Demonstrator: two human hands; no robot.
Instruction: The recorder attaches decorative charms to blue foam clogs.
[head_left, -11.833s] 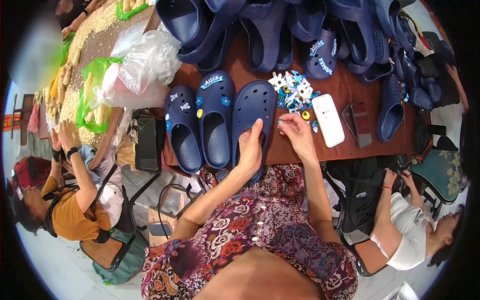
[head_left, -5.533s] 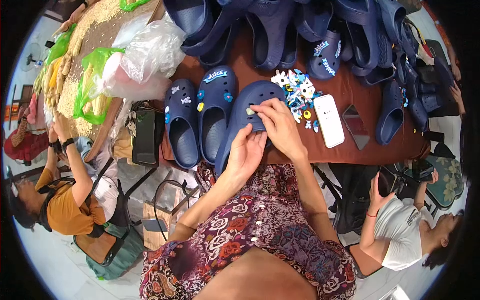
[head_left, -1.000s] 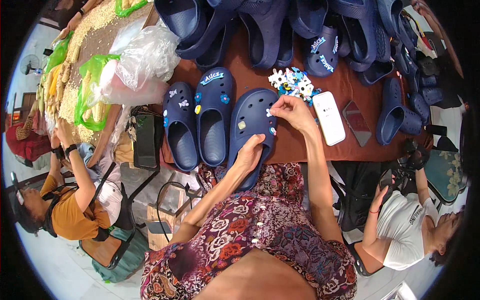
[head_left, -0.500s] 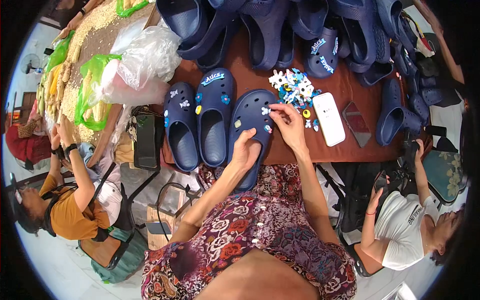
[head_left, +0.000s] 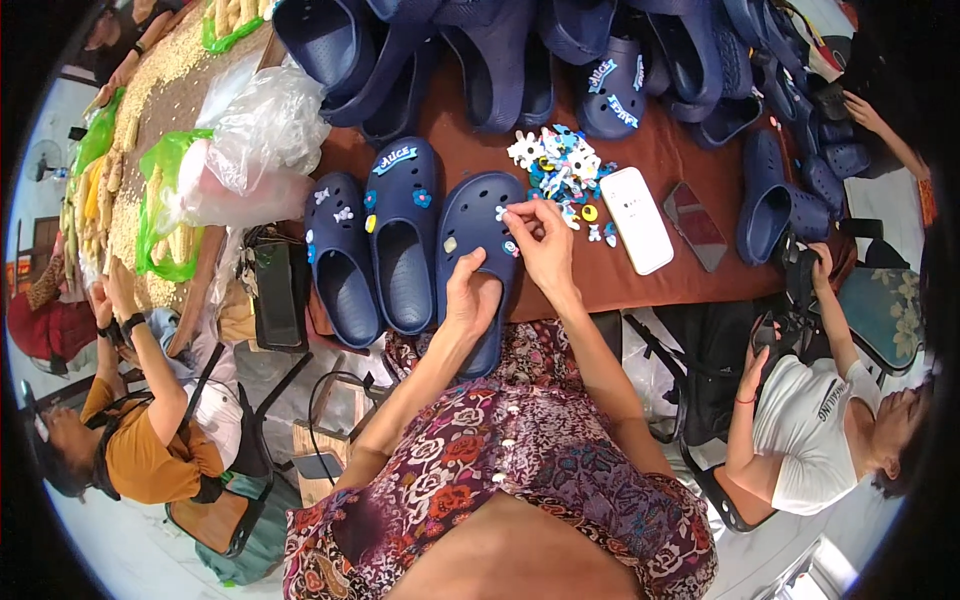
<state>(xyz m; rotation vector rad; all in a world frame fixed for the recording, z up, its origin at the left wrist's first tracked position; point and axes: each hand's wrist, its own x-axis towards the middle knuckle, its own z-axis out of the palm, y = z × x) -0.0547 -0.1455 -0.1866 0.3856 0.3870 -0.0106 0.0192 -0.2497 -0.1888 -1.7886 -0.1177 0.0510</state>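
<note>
My left hand [head_left: 472,300] grips a navy clog [head_left: 470,205] at its opening, thumb inside, with the toe pointing away from me. On the clog's upper sit a pale square charm [head_left: 450,244] and a small round charm [head_left: 511,248]. At the toe's right side, my right hand [head_left: 545,245] pinches a small white shoe charm [head_left: 502,213] against one of the holes. To the left lie two more navy clogs, a middle one [head_left: 402,185] and an outer one [head_left: 332,225], both dressed with charms. Beyond my right hand is a heap of loose charms [head_left: 565,165].
A white phone [head_left: 643,220] and a dark folded item [head_left: 695,225] lie on the brown cloth [head_left: 600,285]. Many navy clogs [head_left: 490,75] crowd the far side. Plastic bags [head_left: 265,125] and corn [head_left: 155,100] are at left. Seated people flank me, one at left [head_left: 150,430], one at right [head_left: 810,445].
The view has shifted a little, so the tabletop things sit farther left in the picture. My hands keep the same hold on the clog and the charm.
</note>
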